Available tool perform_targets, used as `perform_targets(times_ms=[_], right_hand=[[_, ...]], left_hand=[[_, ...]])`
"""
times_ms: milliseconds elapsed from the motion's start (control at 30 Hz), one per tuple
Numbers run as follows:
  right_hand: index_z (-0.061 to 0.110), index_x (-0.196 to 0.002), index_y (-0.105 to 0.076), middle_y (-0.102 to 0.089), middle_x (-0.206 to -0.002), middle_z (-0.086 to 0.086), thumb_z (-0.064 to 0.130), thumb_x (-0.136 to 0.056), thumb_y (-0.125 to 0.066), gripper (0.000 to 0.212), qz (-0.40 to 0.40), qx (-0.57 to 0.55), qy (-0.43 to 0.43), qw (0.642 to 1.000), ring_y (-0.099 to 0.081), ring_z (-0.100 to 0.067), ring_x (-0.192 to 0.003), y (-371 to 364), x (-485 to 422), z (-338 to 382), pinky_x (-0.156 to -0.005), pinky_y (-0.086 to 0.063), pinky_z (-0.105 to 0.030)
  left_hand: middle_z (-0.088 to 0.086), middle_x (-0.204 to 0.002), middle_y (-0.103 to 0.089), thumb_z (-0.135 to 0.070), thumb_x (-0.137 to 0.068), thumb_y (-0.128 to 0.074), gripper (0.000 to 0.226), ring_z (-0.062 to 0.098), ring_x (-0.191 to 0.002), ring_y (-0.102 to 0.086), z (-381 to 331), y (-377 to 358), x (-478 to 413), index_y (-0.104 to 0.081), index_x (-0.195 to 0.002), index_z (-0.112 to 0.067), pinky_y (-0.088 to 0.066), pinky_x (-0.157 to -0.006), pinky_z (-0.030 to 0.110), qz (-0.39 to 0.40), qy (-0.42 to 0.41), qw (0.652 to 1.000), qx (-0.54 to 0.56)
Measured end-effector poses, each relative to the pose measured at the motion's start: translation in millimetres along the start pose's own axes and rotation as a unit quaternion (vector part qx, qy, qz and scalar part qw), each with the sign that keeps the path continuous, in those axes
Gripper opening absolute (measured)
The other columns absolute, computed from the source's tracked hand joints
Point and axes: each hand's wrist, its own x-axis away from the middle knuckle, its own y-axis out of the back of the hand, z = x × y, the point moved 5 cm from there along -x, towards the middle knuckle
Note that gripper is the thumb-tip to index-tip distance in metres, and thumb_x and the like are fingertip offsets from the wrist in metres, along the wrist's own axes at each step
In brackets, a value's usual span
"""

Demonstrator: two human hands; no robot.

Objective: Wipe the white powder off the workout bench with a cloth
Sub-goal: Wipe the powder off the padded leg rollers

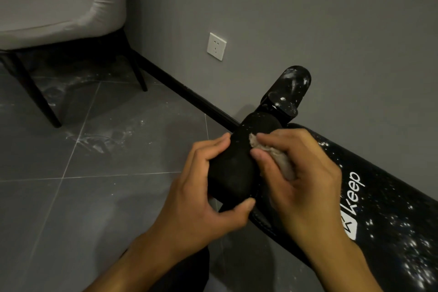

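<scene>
Centrally, a foam roller (234, 163) at the left end of the workout bench (388, 197) is gripped by the left hand (208, 189). The fingers are curled over the roller's left side and the thumb is pressed against its near end.

A bunched grey-beige cloth (283, 163) is held in the right hand (308, 180), with the fingers curled round it and the fingertips set against the right side of the same roller. Only part of the cloth can be seen between the fingers and the palm. The surface of the gripped roller looks mostly dark, with a few pale flecks towards its far end.

Beyond it, a second roller (290, 90) is raised near the wall (308, 19) and is smeared and dotted with white powder (414, 256). The same powder is scattered in specks across the black bench pad, which runs from the hands towards the near right. It is thickest at the near right, past the white "keep" logo (353, 194).

On the far left, a pale upholstered chair (59, 7) on dark legs is seen on the grey tiled floor (71, 208), where powder smudges are spread beside it. A white wall socket (216, 46) is set above the black skirting board (189, 95).
</scene>
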Motion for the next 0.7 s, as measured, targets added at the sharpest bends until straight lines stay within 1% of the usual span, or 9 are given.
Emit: perform_targets(times_ms=[100, 167, 233, 333, 400, 467, 533, 600, 700], right_hand=[[0.003, -0.103, -0.073, -0.064, -0.104, -0.007, 0.009, -0.087, -0.072, 0.017, 0.071, -0.049, 0.077, 0.993, -0.063, -0.007, -0.099, -8.2, 7.8, 21.1, -0.083, -0.050, -0.019], [0.003, -0.101, -0.075, -0.066, -0.103, -0.007, 0.010, -0.089, -0.073, 0.014, 0.116, -0.074, 0.126, 0.982, -0.065, -0.010, -0.096, -11.1, 9.8, 34.0, -0.081, -0.052, -0.023], [0.003, -0.101, -0.075, -0.067, -0.103, -0.008, 0.010, -0.089, -0.073, 0.014, 0.114, -0.072, 0.141, 0.981, -0.065, -0.010, -0.096, -10.6, 9.2, 33.6, -0.081, -0.052, -0.023], [0.002, -0.102, -0.074, -0.063, -0.103, -0.009, 0.007, -0.088, -0.071, 0.015, 0.037, -0.039, 0.064, 0.996, -0.063, -0.005, -0.099, -4.7, 7.1, 10.3, -0.082, -0.051, -0.018], [0.006, -0.104, -0.073, -0.061, -0.103, -0.007, 0.011, -0.088, -0.069, 0.017, -0.017, 0.001, -0.004, 1.000, -0.060, -0.004, -0.099, 1.2, 5.8, -7.6, -0.083, -0.048, -0.015], [0.013, -0.105, -0.073, -0.061, -0.103, -0.002, 0.018, -0.089, -0.068, 0.018, -0.052, -0.004, -0.079, 0.995, -0.060, -0.006, -0.098, 5.8, 2.0, -20.0, -0.082, -0.049, -0.017], [0.017, -0.107, -0.073, -0.062, -0.105, 0.003, 0.025, -0.090, -0.066, 0.020, -0.052, -0.032, -0.121, 0.991, -0.061, -0.006, -0.099, 3.6, -2.3, -18.9, -0.083, -0.051, -0.021], [0.014, -0.108, -0.072, -0.063, -0.104, 0.001, 0.021, -0.091, -0.066, 0.020, -0.020, -0.044, -0.075, 0.996, -0.062, -0.007, -0.098, -2.7, -5.2, -1.9, -0.081, -0.051, -0.019], [0.010, -0.108, -0.071, -0.064, -0.102, -0.002, 0.008, -0.089, -0.067, 0.019, 0.029, -0.071, 0.027, 0.997, -0.064, -0.009, -0.096, -6.5, -4.5, 18.0, -0.078, -0.050, -0.018]], left_hand=[[0.003, -0.143, -0.047, -0.028, -0.072, -0.085, 0.090, 0.017, -0.131, -0.054, 3.8, 1.9, 2.4, -0.040, -0.148, -0.010, -0.047, -0.102, 0.022, 0.008, 0.006, 1.000, 0.015], [0.001, -0.145, -0.047, -0.028, -0.073, -0.085, 0.091, 0.016, -0.120, -0.061, 6.5, 3.8, 3.0, -0.038, -0.150, -0.015, -0.050, -0.096, 0.025, 0.015, 0.014, 0.999, 0.025], [0.000, -0.147, -0.045, -0.027, -0.074, -0.083, 0.089, 0.018, -0.123, -0.060, 5.6, 5.2, 2.6, -0.039, -0.150, -0.014, -0.050, -0.100, 0.030, 0.012, 0.004, 1.000, 0.021], [0.004, -0.143, -0.048, -0.026, -0.073, -0.084, 0.083, 0.017, -0.136, -0.049, -1.2, 5.6, 0.5, -0.045, -0.145, -0.007, -0.043, -0.107, 0.023, 0.002, -0.025, 1.000, -0.008], [0.004, -0.144, -0.047, -0.025, -0.073, -0.085, 0.080, 0.018, -0.137, -0.049, -7.0, 6.9, -1.4, -0.049, -0.143, -0.009, -0.046, -0.102, 0.021, 0.001, -0.046, 0.998, -0.041], [0.004, -0.146, -0.046, -0.020, -0.072, -0.088, 0.079, 0.019, -0.135, -0.050, -11.2, 7.8, -2.4, -0.052, -0.142, -0.009, -0.053, -0.095, 0.022, 0.007, -0.078, 0.993, -0.088], [0.004, -0.147, -0.044, -0.019, -0.072, -0.090, 0.080, 0.018, -0.133, -0.051, -13.3, 8.9, -3.6, -0.053, -0.142, -0.011, -0.056, -0.090, 0.024, 0.023, -0.091, 0.990, -0.109], [0.001, -0.148, -0.039, -0.026, -0.072, -0.090, 0.082, 0.014, -0.129, -0.052, -12.8, 11.5, -4.4, -0.052, -0.144, -0.018, -0.055, -0.090, 0.021, 0.041, -0.079, 0.990, -0.106], [-0.013, -0.150, -0.037, -0.058, -0.072, -0.082, 0.092, 0.008, -0.133, -0.049, -4.0, 13.7, -1.7, -0.038, -0.150, -0.035, -0.049, -0.098, 0.019, 0.072, -0.006, 0.996, -0.058]])
